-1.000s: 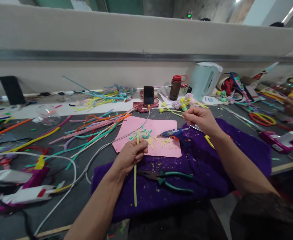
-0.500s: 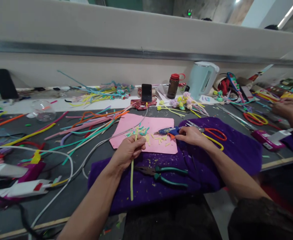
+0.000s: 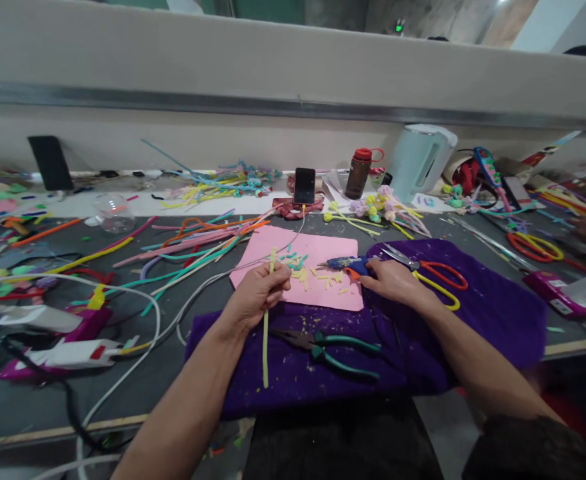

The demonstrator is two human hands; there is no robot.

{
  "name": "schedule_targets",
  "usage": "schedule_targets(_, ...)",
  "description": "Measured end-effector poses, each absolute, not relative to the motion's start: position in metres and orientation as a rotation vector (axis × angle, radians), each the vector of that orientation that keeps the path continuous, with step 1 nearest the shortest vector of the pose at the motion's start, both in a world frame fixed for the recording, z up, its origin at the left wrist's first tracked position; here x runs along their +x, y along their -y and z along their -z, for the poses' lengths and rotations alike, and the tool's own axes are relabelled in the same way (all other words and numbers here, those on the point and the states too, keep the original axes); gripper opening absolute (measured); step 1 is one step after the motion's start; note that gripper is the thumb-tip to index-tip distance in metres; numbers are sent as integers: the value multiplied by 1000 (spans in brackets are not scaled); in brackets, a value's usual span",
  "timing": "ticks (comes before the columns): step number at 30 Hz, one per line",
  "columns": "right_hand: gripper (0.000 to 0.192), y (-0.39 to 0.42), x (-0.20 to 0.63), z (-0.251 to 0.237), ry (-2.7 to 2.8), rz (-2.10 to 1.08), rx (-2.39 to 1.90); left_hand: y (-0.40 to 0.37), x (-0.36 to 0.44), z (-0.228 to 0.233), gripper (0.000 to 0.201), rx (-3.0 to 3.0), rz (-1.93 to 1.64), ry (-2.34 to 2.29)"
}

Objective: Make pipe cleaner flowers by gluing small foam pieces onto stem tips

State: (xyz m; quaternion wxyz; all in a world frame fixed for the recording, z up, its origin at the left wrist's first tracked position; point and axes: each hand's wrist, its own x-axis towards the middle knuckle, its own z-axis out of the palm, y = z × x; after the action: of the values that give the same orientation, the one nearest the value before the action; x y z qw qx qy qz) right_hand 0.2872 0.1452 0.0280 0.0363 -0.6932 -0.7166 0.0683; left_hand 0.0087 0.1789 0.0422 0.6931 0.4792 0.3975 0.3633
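Both hands point(image 3: 260, 293) point(image 3: 393, 281) forward, forearms converging

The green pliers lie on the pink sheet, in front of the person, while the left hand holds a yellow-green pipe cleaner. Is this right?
Not quite. In the head view the green pliers lie on the purple cloth, not the pink sheet. The left hand does hold the yellow-green pipe cleaner.

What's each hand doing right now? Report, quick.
Left hand: closed on the yellow stem.
Right hand: on the glue gun; grip cannot be told.
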Motion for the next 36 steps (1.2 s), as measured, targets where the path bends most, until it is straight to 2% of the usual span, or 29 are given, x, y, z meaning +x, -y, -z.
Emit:
schedule_targets(4,34,-145,294,-30,2012,-589,-2074,-178,9,-40,23,1077,-802,-884)
schedule_targets(7,36,-143,299,-30,1881,-733,-2032,-178,11,-36,23,1086,-774,-875)
schedule_targets(13,37,-144,302,-26,1785,-791,-2034,-178,17,-27,24,1175,-708,-966)
schedule_targets(19,32,-145,303,-29,1704,-777,-1972,-177,20,-19,17,1541,-677,-1254)
schedule_targets(23,39,-145,312,-29,1639,-797,-1950,-176,19,-21,17,1681,-610,-1355)
schedule_targets(27,44,-145,325,-28,1560,-832,-1901,-176,20,-25,17,1721,-595,-1375)
schedule_targets(36,42,-146,333,-36,1267,-978,-1700,-177,21,-27,18,1702,-616,-1349)
